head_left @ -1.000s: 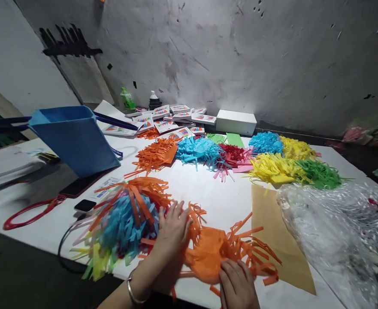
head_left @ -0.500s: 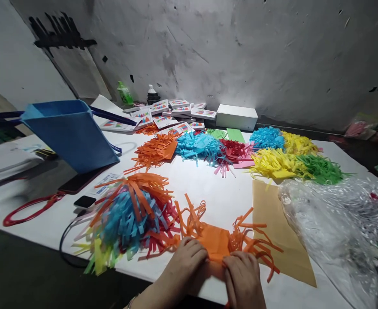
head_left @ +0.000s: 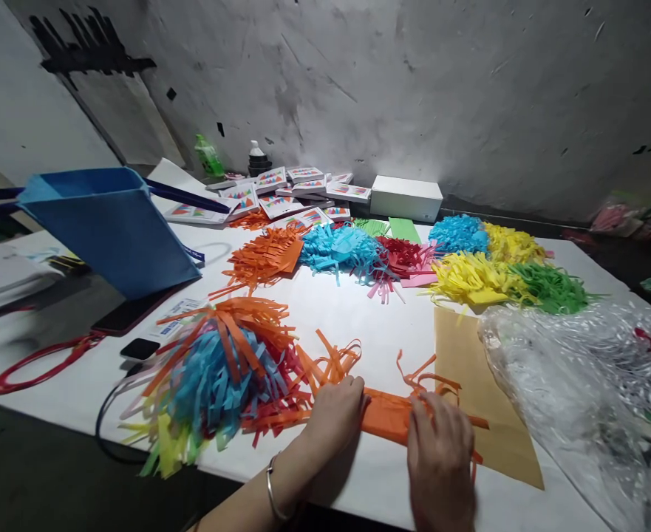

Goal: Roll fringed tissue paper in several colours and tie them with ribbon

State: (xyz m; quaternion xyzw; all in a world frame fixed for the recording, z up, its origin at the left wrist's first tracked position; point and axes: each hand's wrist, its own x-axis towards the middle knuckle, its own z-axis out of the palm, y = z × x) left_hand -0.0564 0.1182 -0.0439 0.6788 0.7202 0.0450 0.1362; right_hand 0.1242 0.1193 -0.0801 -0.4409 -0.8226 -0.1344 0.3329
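Between my hands lies a sheet of orange fringed tissue paper (head_left: 386,415), its plain middle now a narrow band and its cut strips fanning out at both ends. My left hand (head_left: 333,410) is closed on the left end of that band. On the right end, my right hand (head_left: 440,436) presses with bent fingers; its thumb is partly hidden. Just left of my hands sits a pile of tissue tassels (head_left: 219,377) in orange, blue, red, yellow and green. Some orange strips lie against this pile.
Coloured fringe bundles (head_left: 344,251) line the back of the white table (head_left: 358,314), before printed boxes (head_left: 295,192) and a white box (head_left: 406,198). Brown paper (head_left: 483,399) and a clear plastic bag (head_left: 574,391) lie right. A blue bag (head_left: 108,229) and a phone (head_left: 131,314) are left.
Both hands have moved forward over the orange tissue paper. Its plain middle looks narrower, folded over from the far side. The camera view has shifted slightly.
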